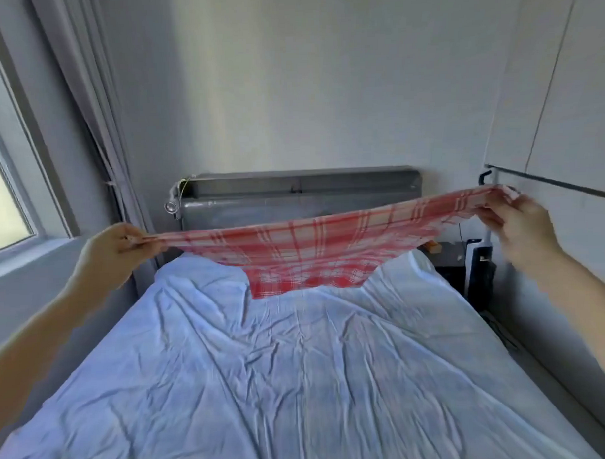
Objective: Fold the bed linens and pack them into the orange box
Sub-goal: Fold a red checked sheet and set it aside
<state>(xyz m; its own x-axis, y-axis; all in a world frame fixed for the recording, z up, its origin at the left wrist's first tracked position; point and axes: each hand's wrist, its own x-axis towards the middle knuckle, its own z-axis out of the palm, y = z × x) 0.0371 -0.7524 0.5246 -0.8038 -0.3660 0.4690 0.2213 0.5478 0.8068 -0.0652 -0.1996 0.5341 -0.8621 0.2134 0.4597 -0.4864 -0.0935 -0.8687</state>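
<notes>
Corners of the red plaid cloth [312, 249] hidden inside left hand [114, 249] and right hand [522, 226]; white sheet [265, 375] cut off below; bedside objects [478, 269] indistinct

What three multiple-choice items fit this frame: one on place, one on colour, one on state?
1. Where does the plaid cloth droop lowest?
A. Onto the bed near the headboard
B. Onto the windowsill
C. Onto the floor

2. What colour is the sheet covering the bed?
A. Orange
B. Pale blue
C. Green

3. How is the cloth held?
A. One hand only
B. Lying loose, untouched
C. Stretched between two hands

Answers:
1. A, its middle sags onto the sheet before the headboard.
2. B, the wrinkled sheet is pale blue.
3. C, the left hand and right hand grip opposite ends.
</notes>
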